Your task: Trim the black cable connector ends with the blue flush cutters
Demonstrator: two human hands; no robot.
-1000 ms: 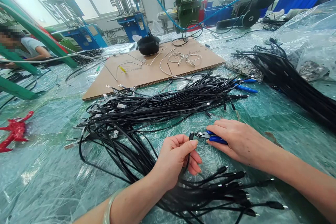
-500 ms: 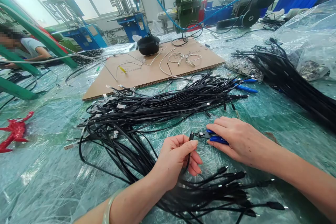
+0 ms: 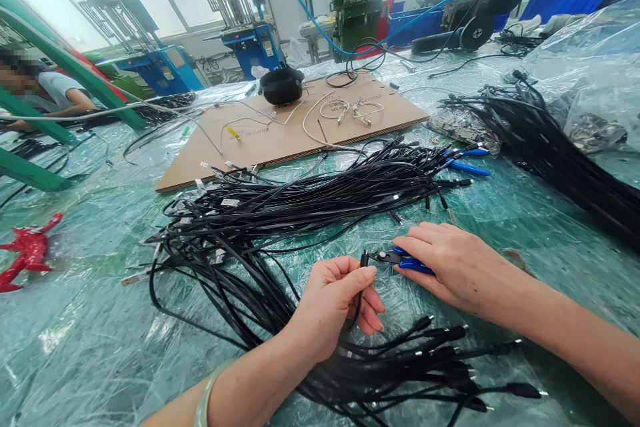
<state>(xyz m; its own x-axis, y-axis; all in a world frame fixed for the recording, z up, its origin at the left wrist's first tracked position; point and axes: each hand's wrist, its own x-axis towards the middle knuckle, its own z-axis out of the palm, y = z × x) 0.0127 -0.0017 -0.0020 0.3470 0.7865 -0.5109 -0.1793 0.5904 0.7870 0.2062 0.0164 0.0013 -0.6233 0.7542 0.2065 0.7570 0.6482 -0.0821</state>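
My left hand [image 3: 345, 297] pinches a black cable just below its connector [image 3: 365, 258], which points upward. My right hand [image 3: 443, 267] is wrapped round the blue handles of a small pair of cutters [image 3: 415, 265]. The cutters' dark jaws are at the side of the connector; whether they touch it is too small to tell. A loose bunch of black cables [image 3: 395, 367] lies under and in front of my left hand, its connector ends fanned to the right. Beyond both hands stretches a long pile of black cables [image 3: 300, 197].
Flat cardboard [image 3: 280, 140] lies behind the pile, with a black round object [image 3: 281, 85] and pale cables on it. Blue-handled pliers [image 3: 470, 168] rest at the pile's right end. More black cables [image 3: 550, 140] are at right, a red object [image 3: 31, 250] at left. A person [image 3: 60, 93] sits far left.
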